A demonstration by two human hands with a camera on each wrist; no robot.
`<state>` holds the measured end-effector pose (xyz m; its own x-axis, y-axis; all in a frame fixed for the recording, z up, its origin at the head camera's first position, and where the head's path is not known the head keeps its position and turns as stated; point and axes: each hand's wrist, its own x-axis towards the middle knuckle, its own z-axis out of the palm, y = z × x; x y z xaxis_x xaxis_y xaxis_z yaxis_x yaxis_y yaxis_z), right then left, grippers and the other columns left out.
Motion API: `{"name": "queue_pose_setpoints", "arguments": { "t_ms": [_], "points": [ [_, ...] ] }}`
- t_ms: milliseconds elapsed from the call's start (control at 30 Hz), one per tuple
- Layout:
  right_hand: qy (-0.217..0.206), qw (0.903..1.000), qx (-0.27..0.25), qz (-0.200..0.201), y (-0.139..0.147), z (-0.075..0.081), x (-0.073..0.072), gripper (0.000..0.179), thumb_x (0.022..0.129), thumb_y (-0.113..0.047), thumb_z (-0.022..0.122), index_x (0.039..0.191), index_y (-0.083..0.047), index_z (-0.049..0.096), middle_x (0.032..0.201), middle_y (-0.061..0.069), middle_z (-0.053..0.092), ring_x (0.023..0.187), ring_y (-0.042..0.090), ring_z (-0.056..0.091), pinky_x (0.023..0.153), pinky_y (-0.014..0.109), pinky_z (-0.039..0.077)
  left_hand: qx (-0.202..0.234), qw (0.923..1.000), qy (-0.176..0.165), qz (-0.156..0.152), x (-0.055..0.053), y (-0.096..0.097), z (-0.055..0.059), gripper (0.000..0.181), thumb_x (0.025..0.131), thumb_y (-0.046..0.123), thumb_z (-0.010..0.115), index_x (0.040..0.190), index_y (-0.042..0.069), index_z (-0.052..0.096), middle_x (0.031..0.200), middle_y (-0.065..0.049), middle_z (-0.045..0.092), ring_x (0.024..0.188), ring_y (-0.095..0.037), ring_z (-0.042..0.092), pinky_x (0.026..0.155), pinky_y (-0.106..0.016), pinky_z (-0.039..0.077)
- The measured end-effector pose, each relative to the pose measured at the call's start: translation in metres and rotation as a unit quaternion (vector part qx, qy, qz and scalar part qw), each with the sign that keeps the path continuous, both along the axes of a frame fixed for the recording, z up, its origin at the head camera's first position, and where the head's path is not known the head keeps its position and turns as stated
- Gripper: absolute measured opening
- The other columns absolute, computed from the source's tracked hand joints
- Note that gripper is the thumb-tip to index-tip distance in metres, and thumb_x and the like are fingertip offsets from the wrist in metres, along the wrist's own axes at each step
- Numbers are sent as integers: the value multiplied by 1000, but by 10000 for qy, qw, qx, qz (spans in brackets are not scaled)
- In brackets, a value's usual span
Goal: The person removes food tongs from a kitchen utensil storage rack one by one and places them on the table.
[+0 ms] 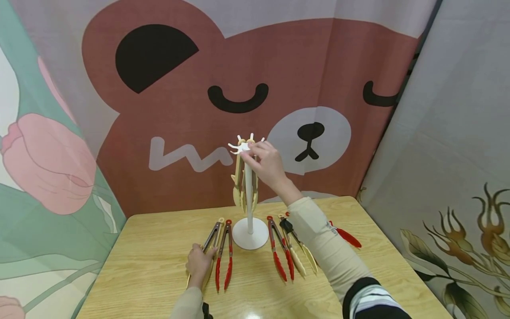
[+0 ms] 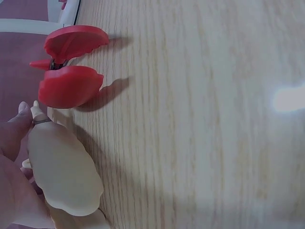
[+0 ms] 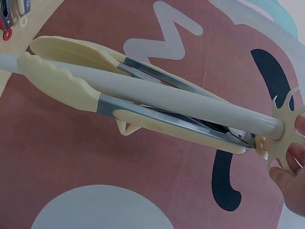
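Note:
A white rack [image 1: 249,195] with a round base and a crown of hooks stands at the table's back. Cream-tipped tongs [image 3: 59,83] hang from it beside the pole. My right hand [image 1: 266,165] is at the crown, with thumb and fingers pinching the hooked top [image 3: 281,131]; part of that hand lies outside the right wrist view. Low on the left, my left hand [image 1: 199,264] grips a pair of cream-tipped tongs [image 2: 64,167] near the table surface. Its fingers are partly hidden behind the tongs' cream head.
Red-tipped tongs [image 1: 225,257] lie between my left hand and the rack base. Right of the base are more red tongs [image 1: 280,250] and cream tongs [image 1: 296,259]. Another red tip [image 1: 346,237] shows beyond my right sleeve. A bear-print curtain [image 1: 179,110] hangs behind the table [image 1: 151,248].

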<state>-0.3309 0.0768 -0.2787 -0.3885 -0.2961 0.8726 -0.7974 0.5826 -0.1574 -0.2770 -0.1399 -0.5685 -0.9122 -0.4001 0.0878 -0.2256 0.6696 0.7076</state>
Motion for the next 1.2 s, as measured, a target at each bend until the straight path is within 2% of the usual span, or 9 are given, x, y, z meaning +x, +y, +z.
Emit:
{"name": "queue_pose_setpoints", "arguments": {
  "t_ms": [233, 600, 767, 1000, 1200],
  "points": [
    [-43, 10000, 4, 0, -1, 0, 1, 19, 83, -20, 62, 77, -5, 71, 93, 10, 66, 81, 21, 55, 64, 29, 44, -75, 9999, -80, 47, -1, -2, -2, 59, 74, 40, 70, 101, -8, 48, 84, -23, 57, 75, -38, 56, 59, -49, 42],
    [-65, 10000, -36, 52, -1, 2, 2, 20, 83, -19, 62, 86, -1, 71, 93, 11, 65, 77, 20, 53, 60, 27, 44, -301, 9993, -77, 198, -2, 3, 1, 58, 73, 41, 70, 97, -7, 48, 80, -23, 55, 71, -39, 56, 58, -49, 42],
    [-63, 10000, -12, 30, 0, 1, 2, 20, 83, -20, 62, 86, -2, 71, 94, 12, 65, 79, 21, 54, 60, 28, 43, -349, 9990, -152, 228, -3, 4, 0, 57, 74, 41, 69, 98, -7, 48, 82, -25, 55, 75, -41, 55, 60, -51, 41],
    [-71, 10000, -26, 21, 0, 0, 1, 19, 83, -19, 61, 78, -4, 71, 93, 11, 65, 82, 22, 55, 64, 29, 44, -350, 9988, -166, 311, -4, 6, -1, 56, 75, 39, 69, 98, -8, 48, 85, -26, 54, 80, -43, 53, 64, -52, 40],
    [-48, 10000, -5, 3, 0, 0, 1, 19, 83, -20, 61, 79, -3, 71, 93, 11, 65, 80, 21, 54, 62, 29, 44, -399, 9983, -245, 347, -4, 9, -1, 56, 74, 39, 69, 97, -9, 49, 85, -28, 54, 82, -44, 53, 66, -52, 40]
  ]
}}
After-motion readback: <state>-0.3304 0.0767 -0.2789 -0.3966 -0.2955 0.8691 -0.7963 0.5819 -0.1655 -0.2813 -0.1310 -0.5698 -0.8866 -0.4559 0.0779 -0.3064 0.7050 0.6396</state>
